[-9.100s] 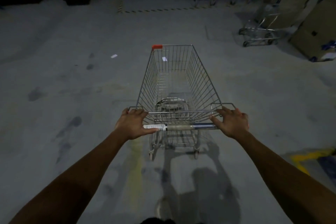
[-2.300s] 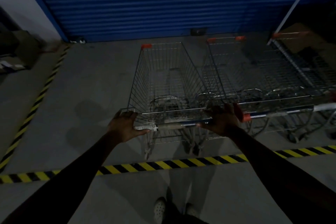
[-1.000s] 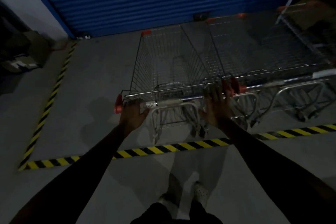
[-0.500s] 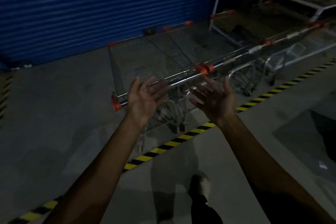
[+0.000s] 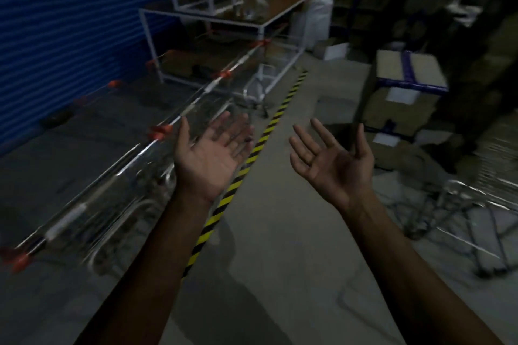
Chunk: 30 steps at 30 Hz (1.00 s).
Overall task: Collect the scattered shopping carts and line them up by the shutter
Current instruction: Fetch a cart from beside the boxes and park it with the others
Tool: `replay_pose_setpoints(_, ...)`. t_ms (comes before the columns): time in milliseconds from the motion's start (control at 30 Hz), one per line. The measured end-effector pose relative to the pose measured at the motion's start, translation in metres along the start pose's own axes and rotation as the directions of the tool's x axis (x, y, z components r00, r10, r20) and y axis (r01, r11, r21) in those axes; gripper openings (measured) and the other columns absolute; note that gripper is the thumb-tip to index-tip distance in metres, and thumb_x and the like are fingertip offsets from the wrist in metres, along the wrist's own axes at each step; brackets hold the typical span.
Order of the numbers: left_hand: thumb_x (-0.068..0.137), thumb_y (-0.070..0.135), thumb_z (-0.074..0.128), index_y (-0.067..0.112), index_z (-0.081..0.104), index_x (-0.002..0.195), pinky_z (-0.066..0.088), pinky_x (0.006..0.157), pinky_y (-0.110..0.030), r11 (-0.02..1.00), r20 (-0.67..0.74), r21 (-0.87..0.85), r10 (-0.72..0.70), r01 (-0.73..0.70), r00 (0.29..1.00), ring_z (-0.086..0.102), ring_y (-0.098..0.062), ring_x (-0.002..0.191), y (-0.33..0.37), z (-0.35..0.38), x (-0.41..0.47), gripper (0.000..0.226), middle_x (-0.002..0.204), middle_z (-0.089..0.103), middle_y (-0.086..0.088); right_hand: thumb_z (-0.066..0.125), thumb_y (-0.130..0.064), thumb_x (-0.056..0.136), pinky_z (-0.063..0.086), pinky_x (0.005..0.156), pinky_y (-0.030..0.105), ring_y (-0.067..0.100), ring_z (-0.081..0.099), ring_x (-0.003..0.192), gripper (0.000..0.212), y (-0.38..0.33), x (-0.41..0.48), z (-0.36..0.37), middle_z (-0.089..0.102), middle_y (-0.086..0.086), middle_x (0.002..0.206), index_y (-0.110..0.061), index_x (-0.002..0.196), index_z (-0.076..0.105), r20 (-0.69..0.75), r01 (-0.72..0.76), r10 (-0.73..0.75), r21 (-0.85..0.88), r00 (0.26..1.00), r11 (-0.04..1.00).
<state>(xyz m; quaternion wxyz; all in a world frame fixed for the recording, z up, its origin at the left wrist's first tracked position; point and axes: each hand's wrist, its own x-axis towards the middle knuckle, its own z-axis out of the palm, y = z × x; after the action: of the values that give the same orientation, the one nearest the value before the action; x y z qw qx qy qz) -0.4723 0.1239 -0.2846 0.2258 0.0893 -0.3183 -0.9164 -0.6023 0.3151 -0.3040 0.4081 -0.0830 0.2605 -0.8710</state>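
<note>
Beside the shutter (image 5: 70, 36) this cart's job is done. Half a sec ago both hands were only just coming off the handle; now we've swung right and they're well clear of it. Left hand (image 5: 208, 159) and right hand (image 5: 333, 165) float palm-up, fingers spread, holding nothing.

The cart we pushed (image 5: 92, 193) sits at the near end of the row of carts (image 5: 224, 75). Its handle bar is in line w/ the others, orange caps end to end, baskets toward the shutter. All of them are on the shutter side of the yellow-black floor tape (image 5: 252, 154). So we count that one as lined up, and we judge the next step is fetching another.

Candidate: a wire frame (image 5: 476, 204) low at right, prob. a stray cart, though the blur's too heavy to be sure. It stands well apart from the row, across the tape.

Room to move: a lane of bare concrete floor (image 5: 280, 232) runs between the tape and the stacked boxes (image 5: 406, 92), open straight ahead of us. Edges to mind:
- parked handles close on our left
- boxes near the wire frame on the right
- a white-framed table (image 5: 283, 0) at the row's far end

Getting a cart out from near the boxes likely needs a pull back first. Then it swings across the tape to the near end of the row, which by our reckoning is the next slot.
</note>
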Motion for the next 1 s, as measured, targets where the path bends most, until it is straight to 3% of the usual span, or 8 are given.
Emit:
replay_pose_setpoints(133,0.094,0.060,0.039,0.013,0.058,0.123,0.041,0.104,-0.050,0.951,0.186,0.306,-0.007,-0.052,0.982,0.060,-0.035,0.122,-0.080,0.091,-0.004,0.059,0.132,0.064,-0.017,0.044,-0.068,0.089,0.049,0.092,0.044,0.033,0.061,0.121,0.072,-0.078,-0.078,-0.040,0.058,0.017,0.141,-0.014,0.136,0.059,-0.163,0.206,-0.216,-0.078,0.963,0.976)
replay_pose_setpoints(300,0.090,0.050,0.050,0.018,0.060,0.121,0.051,0.092,-0.031,0.694,0.532,0.580,0.074,-0.427,0.843,0.063,-0.023,0.117,-0.206,0.214,-0.042,0.046,0.127,0.067,-0.007,0.050,-0.059,0.088,0.048,0.091,0.041,0.028,0.061,0.117,0.068,-0.176,-0.210,-0.086,0.063,0.010,0.136,-0.016,0.140,0.055,-0.201,0.398,-0.502,-0.398,0.841,0.826)
replay_pose_setpoints(367,0.092,0.043,0.056,0.016,0.059,0.126,0.047,0.099,-0.027,0.456,0.711,0.594,0.088,-0.662,0.698,0.059,-0.017,0.122,-0.263,0.254,-0.057,0.044,0.129,0.063,-0.003,0.053,-0.053,0.088,0.049,0.089,0.038,0.023,0.062,0.119,0.058,-0.209,-0.265,-0.105,0.064,0.004,0.133,-0.020,0.136,0.057,-0.147,0.395,-0.688,-0.726,0.711,0.563)
replay_pose_setpoints(433,0.093,0.037,0.060,0.011,0.059,0.130,0.036,0.109,-0.023,0.150,0.876,0.469,0.045,-0.871,0.480,0.052,-0.021,0.130,-0.321,0.292,-0.070,0.046,0.137,0.058,-0.008,0.061,-0.051,0.089,0.050,0.089,0.033,0.015,0.061,0.118,0.051,-0.239,-0.320,-0.129,0.061,-0.001,0.134,-0.026,0.134,0.057,0.031,0.220,-0.836,-0.969,0.548,0.108)
replay_pose_setpoints(500,0.092,0.036,0.062,0.009,0.058,0.132,0.027,0.115,-0.025,0.003,0.949,0.314,-0.012,-0.949,0.314,0.045,-0.028,0.135,-0.376,0.330,-0.084,0.048,0.143,0.053,-0.012,0.066,-0.050,0.089,0.047,0.098,0.030,0.015,0.052,0.126,0.059,-0.268,-0.373,-0.157,0.053,0.002,0.140,-0.021,0.139,0.053,0.231,-0.101,-0.857,-0.946,0.460,-0.309)
replay_pose_setpoints(567,0.091,0.036,0.061,0.010,0.057,0.133,0.027,0.116,-0.034,-0.041,0.977,0.209,-0.044,-0.977,0.211,0.039,-0.032,0.138,-0.426,0.366,-0.102,0.050,0.147,0.048,-0.014,0.066,-0.053,0.089,0.042,0.103,0.033,0.024,0.043,0.132,0.070,-0.291,-0.423,-0.182,0.043,0.008,0.149,-0.016,0.145,0.047,0.296,-0.352,-0.855,-0.816,0.425,-0.458)
replay_pose_setpoints(733,0.091,0.034,0.062,0.012,0.057,0.134,0.034,0.113,-0.053,0.037,0.997,-0.023,-0.068,-0.999,-0.025,0.034,-0.037,0.142,-0.534,0.449,-0.160,0.048,0.152,0.043,-0.017,0.057,-0.064,0.089,0.042,0.103,0.050,0.034,0.032,0.141,0.081,-0.332,-0.546,-0.229,0.028,0.013,0.160,-0.017,0.152,0.037,0.276,-0.677,-0.923,-0.628,0.268,-0.384)
replay_pose_setpoints(1000,0.092,0.032,0.064,0.008,0.060,0.130,0.037,0.108,-0.054,0.297,0.961,-0.263,-0.009,-0.918,-0.278,0.036,-0.039,0.138,-0.705,0.566,-0.260,0.045,0.148,0.045,-0.020,0.062,-0.054,0.089,0.045,0.101,0.048,0.033,0.034,0.139,0.077,-0.383,-0.718,-0.291,0.026,0.015,0.161,-0.014,0.150,0.039,0.241,-0.835,-0.970,-0.538,-0.025,-0.113)
